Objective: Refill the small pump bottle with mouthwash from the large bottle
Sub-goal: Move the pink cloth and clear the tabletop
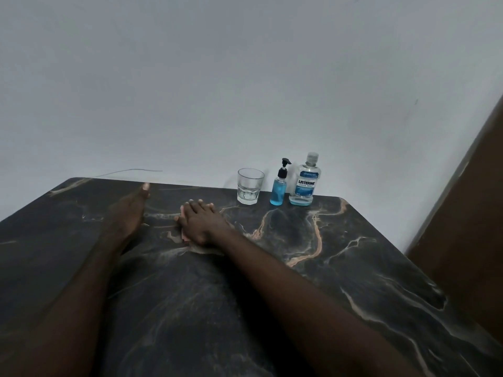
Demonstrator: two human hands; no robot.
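The small pump bottle point(279, 189), filled with blue liquid and topped by a black pump, stands upright at the table's far edge. Right beside it stands the large clear mouthwash bottle point(305, 183) with a blue label and its cap on, holding only a little blue liquid at the bottom. My right hand point(200, 221) lies flat on the table, pressing down a small pink cloth point(184, 235) that shows under the palm. My left hand point(130, 210) rests on its edge to the left, fingers straight, holding nothing. Both hands are well short of the bottles.
An empty faceted glass point(249, 189) stands left of the pump bottle. The dark marble-patterned table point(326, 268) meets a pale wall at the back. A brown wooden panel point(468, 213) rises along the right side. A thin wire point(128, 171) lies behind the table's far left corner.
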